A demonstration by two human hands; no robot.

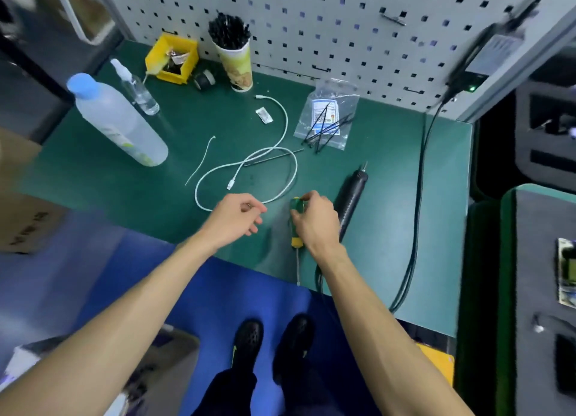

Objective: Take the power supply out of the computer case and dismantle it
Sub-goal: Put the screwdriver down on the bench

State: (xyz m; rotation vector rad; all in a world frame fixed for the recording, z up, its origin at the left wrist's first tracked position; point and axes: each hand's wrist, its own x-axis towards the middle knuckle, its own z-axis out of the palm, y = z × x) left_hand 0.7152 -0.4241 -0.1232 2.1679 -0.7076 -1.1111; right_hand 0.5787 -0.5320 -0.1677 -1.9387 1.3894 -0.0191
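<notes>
Head view: your power supply and the computer case are nowhere in this frame, so you cannot tell where they sit. The edges of the picture are smeared; the dark unit on the right (542, 291) and the brown box at the left (18, 197) are too blurred to name. Your right hand (314, 221) covers the middle of the green-and-yellow screwdriver (296, 225), so only the top of the handle, its yellow lower end and the thin shaft pointing back toward you show. The screwdriver lies on the green bench mat (389, 197), near its front edge, just beside a black electric driver (352, 197) whose lower end is hidden behind your right wrist.

Your right fingers curl around the screwdriver handle, thumb on its left side. Your left hand (238, 217) hovers just left of it, palm down, fingers loosely curled and holding nothing, over the loop of a white cable (274, 149). Both forearms reach forward from the bottom corners, bare.
</notes>
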